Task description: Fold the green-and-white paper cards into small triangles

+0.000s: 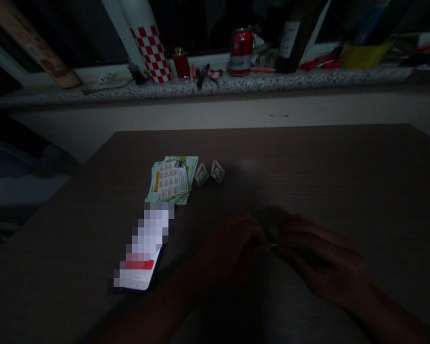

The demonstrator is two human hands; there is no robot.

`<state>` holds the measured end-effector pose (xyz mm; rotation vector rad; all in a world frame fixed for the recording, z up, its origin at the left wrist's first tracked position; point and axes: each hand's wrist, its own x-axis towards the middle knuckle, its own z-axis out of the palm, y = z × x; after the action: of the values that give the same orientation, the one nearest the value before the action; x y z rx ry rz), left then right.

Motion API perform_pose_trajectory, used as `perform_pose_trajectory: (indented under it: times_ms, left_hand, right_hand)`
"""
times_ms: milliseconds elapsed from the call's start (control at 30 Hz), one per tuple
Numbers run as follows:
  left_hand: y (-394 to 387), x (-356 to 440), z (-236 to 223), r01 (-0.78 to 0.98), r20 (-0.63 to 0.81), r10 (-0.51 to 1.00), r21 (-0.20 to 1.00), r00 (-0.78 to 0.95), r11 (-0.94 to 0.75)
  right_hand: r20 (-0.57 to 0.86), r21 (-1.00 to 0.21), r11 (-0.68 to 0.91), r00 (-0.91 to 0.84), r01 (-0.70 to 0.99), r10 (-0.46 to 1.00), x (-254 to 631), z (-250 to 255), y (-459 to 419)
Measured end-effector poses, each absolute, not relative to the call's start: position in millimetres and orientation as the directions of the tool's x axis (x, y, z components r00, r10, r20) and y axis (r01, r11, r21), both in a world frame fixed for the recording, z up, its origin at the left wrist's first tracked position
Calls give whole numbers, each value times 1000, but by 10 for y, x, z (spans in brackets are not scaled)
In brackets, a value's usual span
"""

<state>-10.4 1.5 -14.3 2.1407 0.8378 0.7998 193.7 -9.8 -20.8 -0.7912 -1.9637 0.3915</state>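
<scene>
My left hand [238, 241] and my right hand [320, 253] meet above the table, fingertips almost together. Both are closed in a pinch on a small, thin thing with a pale edge [273, 245]; deep shadow hides what kind it is. Beyond my left hand lie two small folded paper pieces [201, 175], [218, 172], standing slightly up from the tabletop. Left of them is a loose stack of printed paper cards [170, 181], greenish with rows of small orange figures. Neither hand touches the stack or the folded pieces.
A lit phone [143, 248], partly blurred out, lies left of my left forearm on the dark wooden table [326, 167]. Behind, a speckled stone sill [122, 93] bears a checkered tube [154, 55], a red can [241, 52], a dark bottle [290, 43] and small clutter.
</scene>
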Motion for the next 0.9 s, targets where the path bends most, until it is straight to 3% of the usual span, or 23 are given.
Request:
perform_pose_trajectory:
  times_ms: [900]
  left_hand:
    - [-13,-81,-153,291,345,729,751,591,-592]
  right_hand:
    - [637,-596,734,-365,326,679,1922,-215,-110]
